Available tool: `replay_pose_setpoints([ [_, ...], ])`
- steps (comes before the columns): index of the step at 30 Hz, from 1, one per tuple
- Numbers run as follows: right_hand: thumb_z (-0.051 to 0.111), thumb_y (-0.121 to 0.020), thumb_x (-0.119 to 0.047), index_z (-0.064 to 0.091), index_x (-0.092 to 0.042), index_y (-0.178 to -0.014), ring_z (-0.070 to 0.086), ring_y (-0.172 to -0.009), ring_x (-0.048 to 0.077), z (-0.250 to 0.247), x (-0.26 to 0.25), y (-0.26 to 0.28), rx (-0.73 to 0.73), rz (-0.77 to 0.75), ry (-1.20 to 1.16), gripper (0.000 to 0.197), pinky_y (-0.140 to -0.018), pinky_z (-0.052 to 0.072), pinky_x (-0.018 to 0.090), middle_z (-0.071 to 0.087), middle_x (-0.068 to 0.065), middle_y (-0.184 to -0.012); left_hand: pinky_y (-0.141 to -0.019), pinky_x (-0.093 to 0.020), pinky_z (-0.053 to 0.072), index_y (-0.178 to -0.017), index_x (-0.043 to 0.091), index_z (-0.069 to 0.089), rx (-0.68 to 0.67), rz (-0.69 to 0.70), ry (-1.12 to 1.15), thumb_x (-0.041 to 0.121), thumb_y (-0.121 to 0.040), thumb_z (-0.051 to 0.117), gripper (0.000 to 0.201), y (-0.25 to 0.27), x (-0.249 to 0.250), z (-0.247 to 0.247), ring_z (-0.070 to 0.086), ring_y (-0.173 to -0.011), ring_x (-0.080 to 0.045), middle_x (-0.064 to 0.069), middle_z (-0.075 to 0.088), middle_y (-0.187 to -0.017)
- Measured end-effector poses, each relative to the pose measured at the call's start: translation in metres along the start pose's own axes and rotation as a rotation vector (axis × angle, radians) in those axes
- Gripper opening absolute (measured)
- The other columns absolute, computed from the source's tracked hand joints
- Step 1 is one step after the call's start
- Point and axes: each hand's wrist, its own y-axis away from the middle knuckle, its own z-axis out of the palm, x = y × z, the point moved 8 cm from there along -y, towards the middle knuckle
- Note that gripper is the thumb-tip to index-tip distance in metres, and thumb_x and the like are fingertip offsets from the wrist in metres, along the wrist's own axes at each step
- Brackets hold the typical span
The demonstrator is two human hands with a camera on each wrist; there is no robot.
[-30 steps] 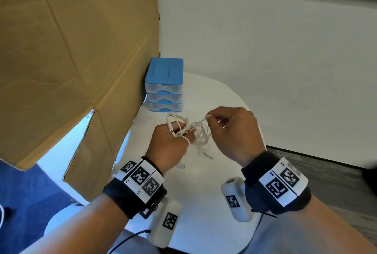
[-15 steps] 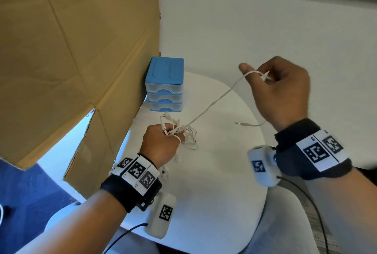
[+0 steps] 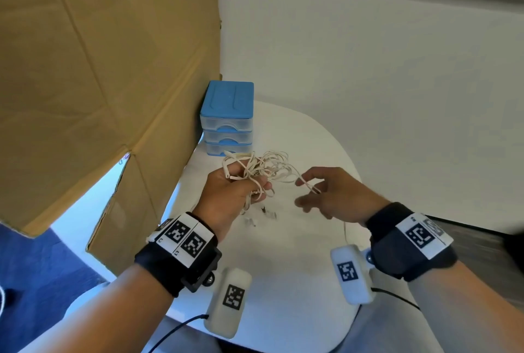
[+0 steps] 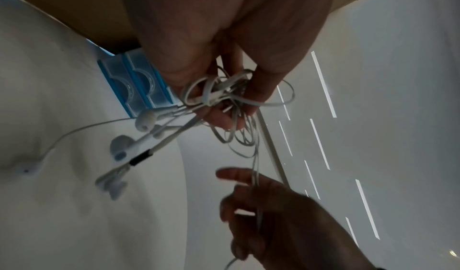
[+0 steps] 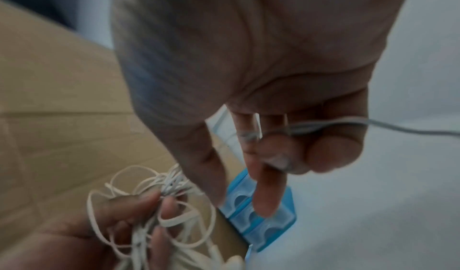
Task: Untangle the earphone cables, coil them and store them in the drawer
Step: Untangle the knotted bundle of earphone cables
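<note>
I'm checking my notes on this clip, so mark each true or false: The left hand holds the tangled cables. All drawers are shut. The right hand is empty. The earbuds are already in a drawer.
1. True: the left hand grips the tangled cables.
2. True: every drawer in the blue drawer unit is shut.
3. False: a cable strand runs across the right hand's fingers.
4. False: the earbuds dangle below the left hand.

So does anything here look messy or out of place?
Only the earphone cables: they form a knotted white tangle gripped in the left hand, earbuds dangling below, one strand running across the right hand. The blue drawer unit behind stands upright, drawers closed. Nothing looks spilled or broken.
</note>
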Motion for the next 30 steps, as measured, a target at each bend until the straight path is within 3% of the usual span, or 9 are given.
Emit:
replay_pose_setpoints([
  [2,0.080,-0.080,-0.026,0.065,-0.012,-0.101,0.045,-0.051,0.017,0.005,-0.008,-0.001,0.000,-0.020,-0.188,0.029,-0.051,0.039,0.026,0.072,0.008,-0.071,-0.073,-0.030,0.057,-0.092,0.013,0.072,-0.028,0.012,-0.016,-0.007,-0.087,0.061,0.023,0.002,0.000,0.004,0.071,-0.074,-0.016,-0.005,0.074,-0.079],
  [5,0.079,-0.081,-0.026,0.065,-0.008,-0.092,0.042,-0.047,0.017,-0.005,-0.026,-0.002,0.112,-0.091,-0.377,0.025,-0.049,0.036,0.028,0.068,0.010,-0.067,-0.074,-0.030,0.058,-0.096,0.013,0.070,-0.072,0.028,-0.049,-0.010,-0.088,0.058,0.028,0.004,0.002,0.008,0.072,-0.075,-0.016,-0.005,0.074,-0.084],
  [10,0.075,-0.085,-0.025,0.070,-0.016,-0.085,0.049,-0.049,0.005,-0.033,-0.053,0.006,0.435,-0.299,-0.141,0.010,-0.056,0.041,0.022,0.061,-0.003,-0.061,-0.068,-0.026,0.059,-0.105,0.007,0.068,-0.097,0.012,-0.009,-0.012,-0.088,0.056,0.028,0.004,0.001,0.010,0.074,-0.077,-0.021,-0.009,0.075,-0.089],
  [15,0.069,-0.089,-0.022,0.076,-0.022,-0.080,0.054,-0.059,-0.004,-0.024,-0.064,0.005,0.375,-0.372,0.108,0.011,-0.065,0.038,0.020,0.070,-0.010,-0.075,-0.069,-0.028,0.060,-0.100,0.005,0.068,-0.145,-0.069,0.093,-0.011,-0.089,0.049,0.027,0.005,0.001,0.013,0.074,-0.079,-0.025,-0.013,0.075,-0.091],
  [19,0.067,-0.090,-0.026,0.077,-0.025,-0.086,0.058,-0.076,0.004,-0.026,-0.069,0.002,0.352,-0.347,0.217,0.011,-0.072,0.045,0.025,0.070,-0.011,-0.086,-0.059,-0.022,0.055,-0.102,0.007,0.069,-0.174,-0.054,0.032,-0.007,-0.091,0.055,0.023,0.007,0.002,0.015,0.072,-0.068,-0.019,-0.008,0.073,-0.086],
  [22,0.065,-0.091,-0.027,0.077,-0.026,-0.086,0.060,-0.078,0.004,-0.029,-0.072,0.000,0.295,-0.329,0.212,0.012,-0.077,0.049,0.026,0.070,-0.014,-0.086,-0.053,-0.021,0.050,-0.101,0.007,0.069,-0.176,-0.059,-0.022,0.004,-0.091,0.062,0.013,0.009,0.001,0.018,0.068,-0.060,-0.015,-0.007,0.073,-0.087],
  [24,0.065,-0.092,-0.025,0.076,-0.026,-0.084,0.061,-0.071,0.002,-0.028,-0.072,-0.002,0.241,-0.321,0.204,0.014,-0.072,0.049,0.023,0.070,-0.016,-0.081,-0.050,-0.020,0.047,-0.099,0.008,0.069,-0.173,-0.077,-0.030,0.013,-0.090,0.065,0.011,0.010,0.000,0.018,0.065,-0.056,-0.014,-0.007,0.074,-0.088],
  [28,0.062,-0.094,-0.018,0.077,-0.014,-0.085,0.051,-0.047,-0.002,-0.024,-0.066,-0.001,0.148,-0.302,0.144,0.017,-0.051,0.036,0.007,0.065,-0.012,-0.067,-0.044,-0.020,0.043,-0.088,0.012,0.071,-0.138,-0.111,-0.017,0.026,-0.089,0.066,0.015,0.009,-0.001,0.015,0.060,-0.048,-0.013,-0.005,0.072,-0.076],
  [30,0.062,-0.094,-0.015,0.076,-0.010,-0.086,0.049,-0.047,-0.002,-0.022,-0.060,-0.002,0.108,-0.276,0.091,0.017,-0.051,0.037,0.008,0.064,-0.009,-0.065,-0.043,-0.019,0.041,-0.086,0.012,0.070,-0.135,-0.120,-0.018,0.029,-0.090,0.065,0.019,0.009,-0.001,0.015,0.058,-0.047,-0.013,-0.003,0.070,-0.071],
])
